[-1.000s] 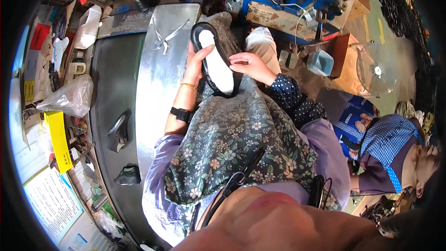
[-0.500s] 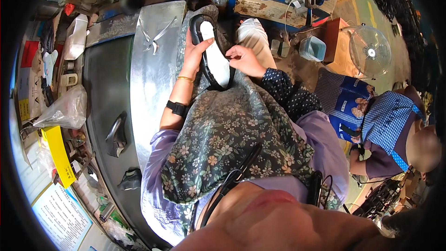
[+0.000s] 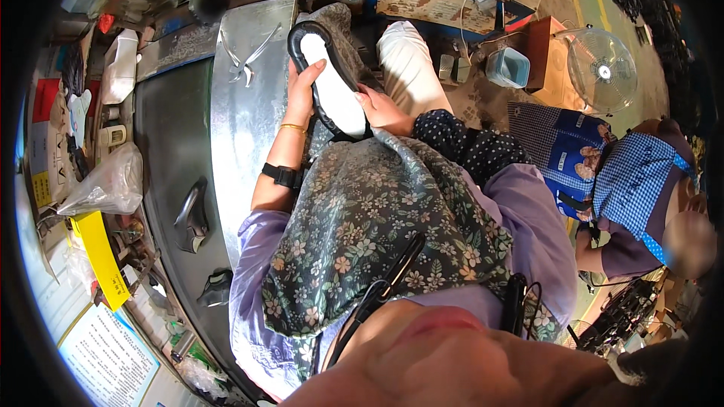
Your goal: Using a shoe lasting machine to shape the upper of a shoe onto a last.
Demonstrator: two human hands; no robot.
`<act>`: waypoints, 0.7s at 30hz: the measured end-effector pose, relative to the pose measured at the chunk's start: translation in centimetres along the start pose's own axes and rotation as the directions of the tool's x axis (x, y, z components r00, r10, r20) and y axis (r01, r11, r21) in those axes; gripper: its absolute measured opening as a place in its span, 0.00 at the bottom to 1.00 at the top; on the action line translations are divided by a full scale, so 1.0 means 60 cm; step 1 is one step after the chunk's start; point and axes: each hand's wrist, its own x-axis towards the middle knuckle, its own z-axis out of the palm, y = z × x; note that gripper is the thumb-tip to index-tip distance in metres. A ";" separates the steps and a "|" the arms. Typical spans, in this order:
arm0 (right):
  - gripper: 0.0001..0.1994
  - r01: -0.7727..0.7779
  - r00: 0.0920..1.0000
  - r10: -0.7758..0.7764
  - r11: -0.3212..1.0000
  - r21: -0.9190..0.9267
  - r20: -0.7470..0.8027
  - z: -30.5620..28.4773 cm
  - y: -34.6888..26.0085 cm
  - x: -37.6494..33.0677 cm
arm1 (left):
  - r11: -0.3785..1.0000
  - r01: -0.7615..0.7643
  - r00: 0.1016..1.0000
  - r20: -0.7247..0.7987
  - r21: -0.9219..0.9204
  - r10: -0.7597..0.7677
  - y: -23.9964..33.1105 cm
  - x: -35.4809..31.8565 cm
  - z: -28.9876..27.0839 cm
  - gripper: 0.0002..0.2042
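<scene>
The left hand [image 3: 305, 90] clamps the black shoe [image 3: 326, 79] by its left rim, sole upward, on the lap. The right hand [image 3: 383, 109] grips the heel end opposite, steadying it. Pliers [image 3: 245, 60] lie on the metal bench [image 3: 241, 143] just left.

A shoe [image 3: 326, 79] lies sole up in the upper middle of the frame, long and narrow, with a white sole face ringed by a black rim. Its rounded end points toward the top edge, tilted slightly left, while the nearer end dips behind flowered cloth; each long side is gripped
</scene>
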 end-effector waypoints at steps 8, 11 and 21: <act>0.32 0.045 0.951 -0.153 0.928 0.370 0.268 -0.025 0.036 0.036 | 0.998 0.035 0.999 0.012 -0.053 -0.035 -0.010 -0.007 0.000 0.29; 0.37 0.242 0.944 -0.285 0.941 0.236 0.168 -0.026 -0.068 0.018 | 0.867 0.092 0.976 -0.130 -0.490 -0.177 0.004 -0.022 -0.150 0.32; 0.35 0.835 0.514 -0.823 0.416 -0.360 0.241 -0.026 -0.226 0.136 | 0.927 0.375 0.926 0.051 0.000 -0.374 0.186 -0.188 -0.214 0.31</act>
